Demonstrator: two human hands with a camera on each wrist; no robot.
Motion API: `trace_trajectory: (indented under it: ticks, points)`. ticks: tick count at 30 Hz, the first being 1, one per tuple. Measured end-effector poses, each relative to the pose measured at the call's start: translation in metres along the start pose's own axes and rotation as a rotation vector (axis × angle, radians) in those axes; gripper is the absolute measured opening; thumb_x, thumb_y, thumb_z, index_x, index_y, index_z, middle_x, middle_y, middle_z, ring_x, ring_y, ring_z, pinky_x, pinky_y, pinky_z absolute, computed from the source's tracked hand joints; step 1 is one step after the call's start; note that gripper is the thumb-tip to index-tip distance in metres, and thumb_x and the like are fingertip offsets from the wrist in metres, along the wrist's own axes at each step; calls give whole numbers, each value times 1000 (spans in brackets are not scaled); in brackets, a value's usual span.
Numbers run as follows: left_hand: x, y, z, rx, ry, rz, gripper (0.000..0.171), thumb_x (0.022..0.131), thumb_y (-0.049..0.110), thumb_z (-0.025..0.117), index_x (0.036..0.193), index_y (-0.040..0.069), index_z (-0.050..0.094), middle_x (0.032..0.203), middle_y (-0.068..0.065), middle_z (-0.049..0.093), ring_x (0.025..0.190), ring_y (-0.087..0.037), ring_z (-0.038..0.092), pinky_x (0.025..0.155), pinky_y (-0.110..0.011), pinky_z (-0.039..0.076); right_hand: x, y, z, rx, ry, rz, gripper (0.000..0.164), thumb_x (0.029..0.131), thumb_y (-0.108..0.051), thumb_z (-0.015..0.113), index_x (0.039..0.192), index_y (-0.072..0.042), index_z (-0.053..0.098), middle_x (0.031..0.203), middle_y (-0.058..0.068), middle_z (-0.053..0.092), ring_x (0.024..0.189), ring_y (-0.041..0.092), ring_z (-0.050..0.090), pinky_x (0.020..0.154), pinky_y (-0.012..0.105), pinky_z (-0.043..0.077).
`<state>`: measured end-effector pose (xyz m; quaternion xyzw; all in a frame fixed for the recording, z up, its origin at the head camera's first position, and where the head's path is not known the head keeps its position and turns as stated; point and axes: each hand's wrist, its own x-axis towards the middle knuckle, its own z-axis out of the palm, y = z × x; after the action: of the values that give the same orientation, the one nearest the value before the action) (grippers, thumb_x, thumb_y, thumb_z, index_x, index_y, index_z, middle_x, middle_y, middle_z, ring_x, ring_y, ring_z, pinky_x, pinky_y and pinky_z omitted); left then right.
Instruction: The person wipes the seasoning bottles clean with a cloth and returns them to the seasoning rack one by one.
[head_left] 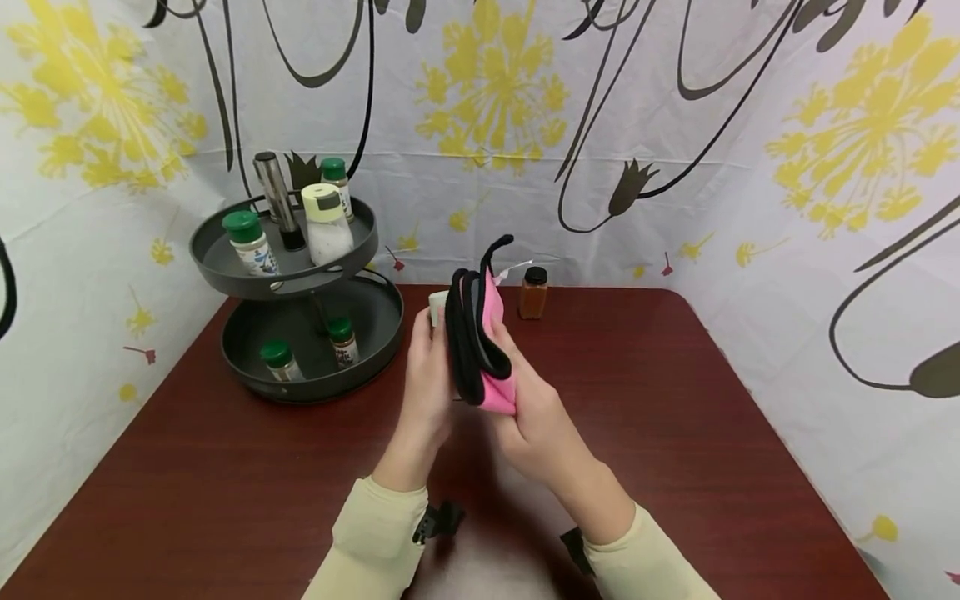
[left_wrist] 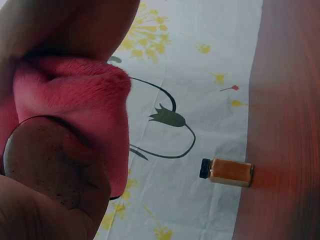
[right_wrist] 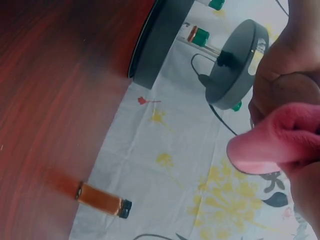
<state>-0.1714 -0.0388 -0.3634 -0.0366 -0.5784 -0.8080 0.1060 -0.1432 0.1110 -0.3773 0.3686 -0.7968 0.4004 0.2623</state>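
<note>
Two hands, plush pink cloth, round speckled container

The person wears long, plain sleeves of pale greenish cream: the left sleeve lies toward seven o'clock of the head view, the right sleeve toward five. At three o'clock of the left cuff sits a black piece (its outline is rather uneven); near nine o'clock of the right cuff, a dark angular piece shows.
</note>
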Motion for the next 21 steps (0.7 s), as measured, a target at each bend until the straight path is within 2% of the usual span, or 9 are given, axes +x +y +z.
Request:
trace_trajectory:
  ticks: [3,5,7,10,11,13,15,18,21]
  points:
    - [1,4,-3,0,24,-6,42,114,44,44,142,14,51,131,-6,61,114,-16,59,98,-27,51,-4,0,-8,-1,-58,-33,70,98,3,60,164,-3,36,171,15,38,158,23,42,127,23,31]
    - [2,5,-6,-5,38,-13,44,114,45,43,144,13,50,132,-6,61,116,-15,58,100,-27,50,-7,2,-14,49,-78,-27,60,96,7,57,155,-2,51,146,15,67,135,10,65,114,16,46]
    - [3,7,-8,-13,54,-23,45,115,45,42,144,12,51,127,-5,62,112,-15,59,97,-27,50,-9,4,-22,147,-83,56,39,96,10,55,132,2,67,108,12,78,100,1,72,89,16,57]
    - [4,8,-12,-19,62,-21,43,115,44,42,141,11,52,112,-2,63,100,-14,62,87,-26,53,-8,4,-32,424,-8,420,15,106,-5,54,106,-1,69,73,-1,66,68,-2,60,65,21,54]
    - [4,8,-13,-22,61,-17,43,114,44,44,140,11,53,106,-2,64,95,-14,63,83,-27,55,-6,4,-35,530,44,562,20,111,-16,53,104,-3,67,75,-3,67,70,2,63,67,24,56]
    - [3,7,-14,-20,50,-9,40,114,43,47,137,11,55,100,0,65,90,-13,64,78,-27,55,1,4,-39,727,185,801,34,113,-39,49,114,-9,64,88,-7,70,81,5,67,76,26,58]
    - [2,6,-14,-13,34,-11,39,113,42,50,135,12,58,96,0,67,88,-13,66,75,-28,57,8,6,-41,866,310,925,41,111,-54,47,125,-17,58,100,-11,70,92,6,68,84,25,58]
    - [-1,-1,-11,28,17,-33,38,112,41,52,137,14,63,99,-1,68,90,-13,66,76,-27,57,16,7,-38,862,395,906,41,111,-53,43,133,-19,53,109,-11,65,101,6,63,91,23,54]
    - [-3,-7,-6,85,6,-50,40,112,42,53,141,16,63,109,-4,68,97,-15,64,82,-27,56,19,7,-30,659,395,802,42,114,-43,43,134,-9,57,106,-7,64,98,6,61,91,21,50]
